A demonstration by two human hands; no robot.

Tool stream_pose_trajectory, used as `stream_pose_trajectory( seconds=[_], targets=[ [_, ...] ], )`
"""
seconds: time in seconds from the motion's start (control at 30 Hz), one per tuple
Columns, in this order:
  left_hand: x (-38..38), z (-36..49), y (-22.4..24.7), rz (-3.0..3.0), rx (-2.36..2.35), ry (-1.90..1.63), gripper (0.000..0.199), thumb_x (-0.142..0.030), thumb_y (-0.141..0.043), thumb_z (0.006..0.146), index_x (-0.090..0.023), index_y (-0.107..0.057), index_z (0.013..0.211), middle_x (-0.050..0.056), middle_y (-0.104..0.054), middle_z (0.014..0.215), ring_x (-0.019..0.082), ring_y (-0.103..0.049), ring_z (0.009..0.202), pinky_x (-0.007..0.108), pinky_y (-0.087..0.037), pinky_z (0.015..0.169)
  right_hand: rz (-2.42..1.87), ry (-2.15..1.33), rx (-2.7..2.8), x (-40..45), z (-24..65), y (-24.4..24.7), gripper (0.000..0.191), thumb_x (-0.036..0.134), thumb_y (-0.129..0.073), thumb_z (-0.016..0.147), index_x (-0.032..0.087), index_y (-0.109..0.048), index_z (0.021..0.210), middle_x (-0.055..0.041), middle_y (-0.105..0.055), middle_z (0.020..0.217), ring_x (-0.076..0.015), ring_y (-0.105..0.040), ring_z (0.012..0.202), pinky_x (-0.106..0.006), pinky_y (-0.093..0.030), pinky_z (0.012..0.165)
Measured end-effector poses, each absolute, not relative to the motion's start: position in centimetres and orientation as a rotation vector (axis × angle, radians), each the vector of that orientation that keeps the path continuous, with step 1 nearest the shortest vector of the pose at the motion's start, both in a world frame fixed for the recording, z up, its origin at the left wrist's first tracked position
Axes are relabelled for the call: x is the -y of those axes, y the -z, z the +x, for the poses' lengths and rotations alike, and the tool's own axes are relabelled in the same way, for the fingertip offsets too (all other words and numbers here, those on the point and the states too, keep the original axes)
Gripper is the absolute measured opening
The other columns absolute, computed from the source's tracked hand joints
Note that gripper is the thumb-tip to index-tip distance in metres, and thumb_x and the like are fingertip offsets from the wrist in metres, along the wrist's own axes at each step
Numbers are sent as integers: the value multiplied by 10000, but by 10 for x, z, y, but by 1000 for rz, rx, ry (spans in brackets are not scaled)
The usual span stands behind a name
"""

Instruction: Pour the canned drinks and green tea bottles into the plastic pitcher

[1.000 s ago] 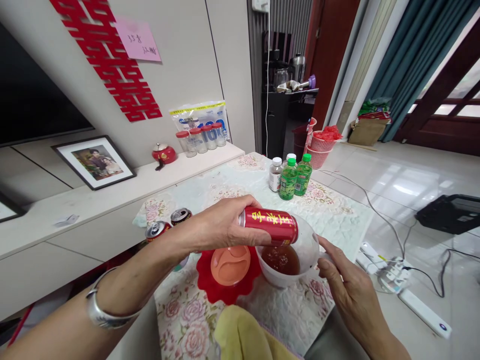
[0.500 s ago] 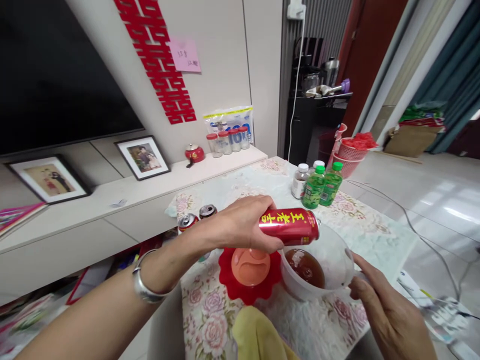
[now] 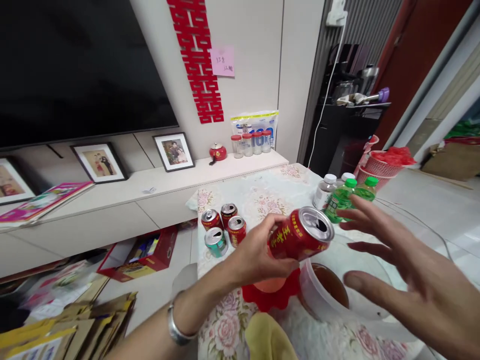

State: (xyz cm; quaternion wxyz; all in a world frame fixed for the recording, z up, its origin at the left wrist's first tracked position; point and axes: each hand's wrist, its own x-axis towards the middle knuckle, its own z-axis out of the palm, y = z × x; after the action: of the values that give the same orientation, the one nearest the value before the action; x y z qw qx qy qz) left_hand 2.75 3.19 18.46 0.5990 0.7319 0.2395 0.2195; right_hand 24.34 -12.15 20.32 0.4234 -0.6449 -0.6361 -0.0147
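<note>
My left hand (image 3: 262, 250) is wrapped round an opened red can (image 3: 300, 232) with yellow characters, tilted with its top facing me. Below and right of the can, a clear plastic pitcher (image 3: 315, 305) holds brown liquid. Over the pitcher's right side is my right hand (image 3: 397, 270), fingers spread and holding nothing. A red scalloped dish (image 3: 268, 300) with an orange item in it is partly hidden under my left hand. Several opened cans stand to the left, among them a green one (image 3: 216, 242) and a red one (image 3: 237, 230).
Bottles with green caps (image 3: 339, 200) and white caps (image 3: 324, 192) stand behind my right hand. A yellow cloth (image 3: 268, 337) lies at the near edge. Lidded jars (image 3: 247, 145) and photo frames (image 3: 174, 152) line the cabinet.
My right hand has let go of the pitcher and opened above it. The can in my left hand has turned from lying sideways to top towards me. The view has swung left.
</note>
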Motion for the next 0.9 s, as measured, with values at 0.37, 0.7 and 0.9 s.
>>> stream_pose_trajectory(
  seconds=[0.37,0.7,0.9],
  targets=[
    [-33,3,-116,1631,-705,-890,840,-213,-847,694,-231,-472,1445,157,-575,1528,343,-584,1390,493,-504,1149,-1688,-223,2099,19,199,-223,986,402,-685,849,315,-237,1723,-109,-586,1512,-289,-704,1194,-402,-624,946],
    [16,-47,12,1654,-1302,-1204,517,-295,-631,906,-260,-553,1416,145,-614,1435,355,-632,1333,574,-540,1131,-2014,-385,2169,-89,199,-181,935,337,-710,932,198,-212,1711,-164,-594,1378,-284,-634,1210,-482,-535,1054],
    [37,-59,52,1640,-1435,-1359,362,-345,-518,990,-278,-586,1339,147,-651,1345,351,-642,1320,610,-536,1141,-1975,-458,2257,-123,187,-140,546,451,-673,1008,178,-551,1464,-134,-553,1454,-268,-587,1289,-517,-536,1086]
  ],
)
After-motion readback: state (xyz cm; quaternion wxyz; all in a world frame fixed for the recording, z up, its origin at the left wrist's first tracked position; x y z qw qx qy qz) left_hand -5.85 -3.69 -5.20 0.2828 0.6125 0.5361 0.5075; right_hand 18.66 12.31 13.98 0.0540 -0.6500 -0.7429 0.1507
